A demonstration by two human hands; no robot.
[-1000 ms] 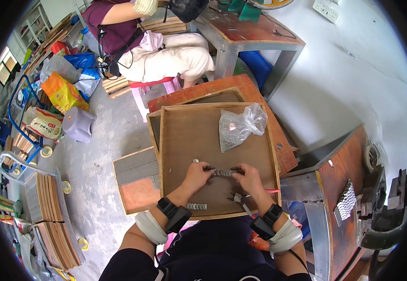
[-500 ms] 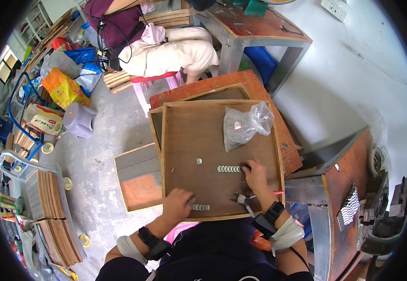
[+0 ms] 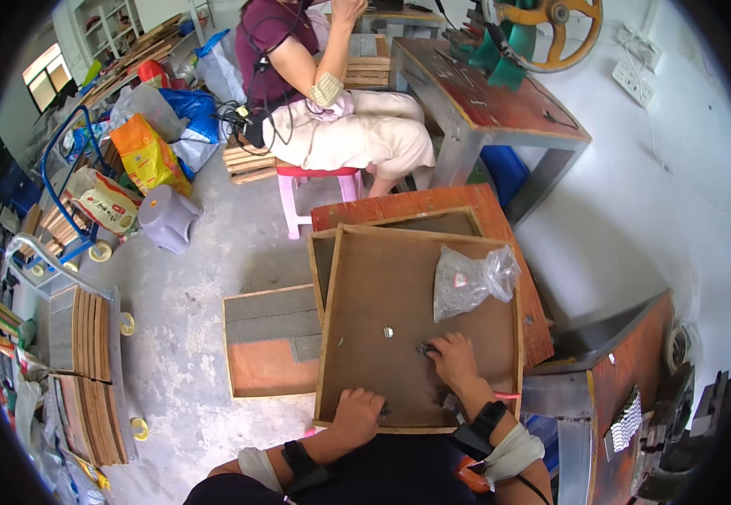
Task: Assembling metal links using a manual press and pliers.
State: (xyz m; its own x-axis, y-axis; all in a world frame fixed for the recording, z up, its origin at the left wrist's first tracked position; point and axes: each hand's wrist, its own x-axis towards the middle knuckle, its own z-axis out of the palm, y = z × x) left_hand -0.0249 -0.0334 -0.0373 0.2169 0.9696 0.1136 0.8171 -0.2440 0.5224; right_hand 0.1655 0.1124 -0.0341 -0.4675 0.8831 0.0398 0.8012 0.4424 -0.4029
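A shallow wooden tray [image 3: 399,273] lies in front of me. At its near edge my left hand [image 3: 357,414] is closed, with a small dark metal strip [image 3: 385,411] showing at the fingertips. My right hand [image 3: 455,360] is farther in and to the right, fingers pinched on another dark metal strip [image 3: 425,348]. Both strips are partly hidden by the fingers. A small pale metal piece [image 3: 388,332] and a tiny bit [image 3: 340,342] lie left of the right hand. Pliers [image 3: 451,403] sit partly hidden below my right wrist.
A clear plastic bag of small parts [image 3: 464,286] lies at the tray's far right. Beneath is another tray on a reddish board [image 3: 403,200]. A tray of grey strips [image 3: 269,316] lies to the left. A seated person [image 3: 344,139] is beyond, beside a metal-framed table [image 3: 487,101].
The view has tilted up, so the scene sits lower. The two rows of pale metal pieces no longer lie flat in sight; dark strips now show at both hands' fingertips.
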